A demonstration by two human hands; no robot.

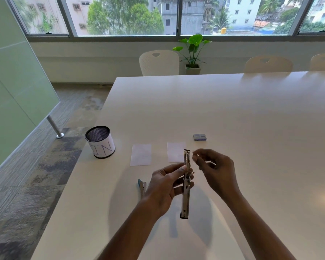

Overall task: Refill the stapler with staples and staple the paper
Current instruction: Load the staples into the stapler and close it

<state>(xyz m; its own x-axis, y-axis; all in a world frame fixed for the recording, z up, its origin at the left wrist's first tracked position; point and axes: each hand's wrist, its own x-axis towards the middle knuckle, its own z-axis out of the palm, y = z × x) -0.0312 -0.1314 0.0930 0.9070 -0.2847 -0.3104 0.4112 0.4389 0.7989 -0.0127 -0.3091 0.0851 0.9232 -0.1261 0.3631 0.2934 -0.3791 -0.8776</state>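
Two hands raised above white table (233,113): left hand (163,186) clamped around slim chrome metal stapler (186,184), opened out straight; right hand (214,171) just beside, fingertips (195,156) pinched narrow, contents too small to tell. Probably stiff, light, slippery; best gripped mid-body near hinge.

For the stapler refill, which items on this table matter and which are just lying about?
Part of the job: stapler held open in the left hand; right hand; staple box; two paper slips.
Lying about: mesh cup; potted plant; chairs.
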